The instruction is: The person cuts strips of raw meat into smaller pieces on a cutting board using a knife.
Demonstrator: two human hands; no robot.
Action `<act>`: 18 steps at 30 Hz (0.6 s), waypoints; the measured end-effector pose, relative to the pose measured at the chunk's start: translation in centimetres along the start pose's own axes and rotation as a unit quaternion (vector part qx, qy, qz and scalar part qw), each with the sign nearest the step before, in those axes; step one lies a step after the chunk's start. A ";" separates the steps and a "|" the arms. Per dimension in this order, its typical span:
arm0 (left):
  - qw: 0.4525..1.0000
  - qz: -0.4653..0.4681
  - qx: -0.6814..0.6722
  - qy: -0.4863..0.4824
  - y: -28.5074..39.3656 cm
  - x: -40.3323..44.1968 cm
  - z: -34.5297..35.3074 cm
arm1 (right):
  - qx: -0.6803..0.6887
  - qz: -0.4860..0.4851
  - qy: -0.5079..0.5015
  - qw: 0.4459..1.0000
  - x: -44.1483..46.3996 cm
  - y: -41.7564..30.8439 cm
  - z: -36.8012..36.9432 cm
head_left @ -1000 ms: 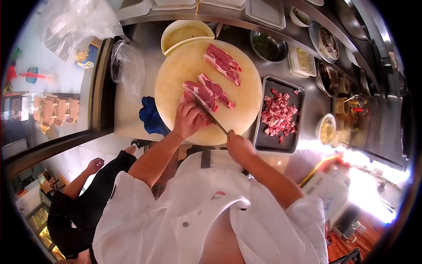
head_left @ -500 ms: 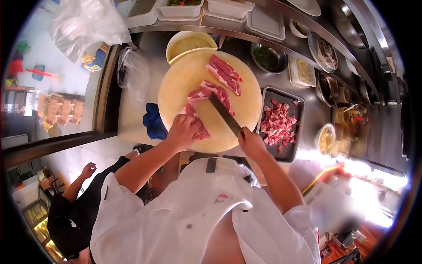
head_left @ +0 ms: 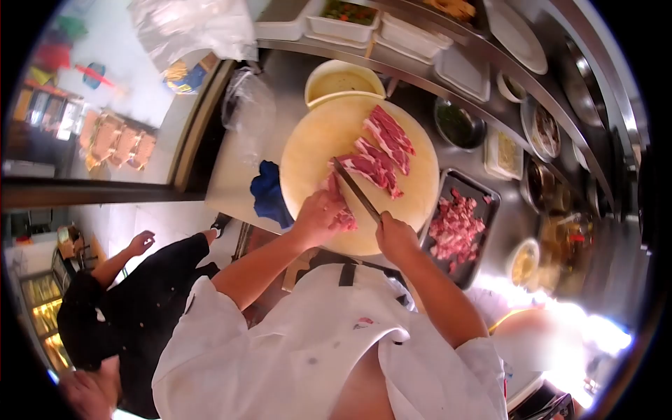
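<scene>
Left hand (head_left: 320, 215) holds meat (head_left: 346, 221) beneath; right (head_left: 396, 236) grips knife (head_left: 356, 189).

Glare (head_left: 606, 332) whites out lower right; fisheye distortion curves the edges.

On the steel shelf (head_left: 413, 71) we see white tubs (head_left: 341, 30); nearer us than it, a metal bowl (head_left: 477, 133) and a blue cloth (head_left: 269, 194).

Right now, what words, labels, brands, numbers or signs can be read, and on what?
No legible text.
White jacket: red mark on the front, too small to read.
Blue-and-yellow packet, upper left: any print too blurred.
Knife: no marking discernible.
</scene>
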State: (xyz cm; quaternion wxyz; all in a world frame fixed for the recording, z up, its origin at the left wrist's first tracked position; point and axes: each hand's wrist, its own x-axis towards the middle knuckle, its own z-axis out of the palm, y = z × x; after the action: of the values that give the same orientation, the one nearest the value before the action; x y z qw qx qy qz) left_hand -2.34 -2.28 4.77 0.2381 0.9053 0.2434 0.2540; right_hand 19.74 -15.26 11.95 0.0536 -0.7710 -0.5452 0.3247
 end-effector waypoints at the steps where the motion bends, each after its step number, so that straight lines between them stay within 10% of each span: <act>1: 1.000 -0.006 -0.023 0.013 0.3 0.1 0.4 | -0.002 -0.011 -0.002 1.000 0.2 0.1 0.2; 18: 0.988 -0.092 -0.110 0.054 1.5 0.3 0.3 | -0.053 -0.066 -0.011 0.996 10.7 -6.3 3.1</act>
State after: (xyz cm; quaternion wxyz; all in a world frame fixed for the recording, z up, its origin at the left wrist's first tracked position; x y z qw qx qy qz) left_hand -1.46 -3.36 5.49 0.3451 0.8324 0.3088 0.3042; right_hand 15.03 -4.19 7.55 0.0278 -0.7314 -0.6121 0.2995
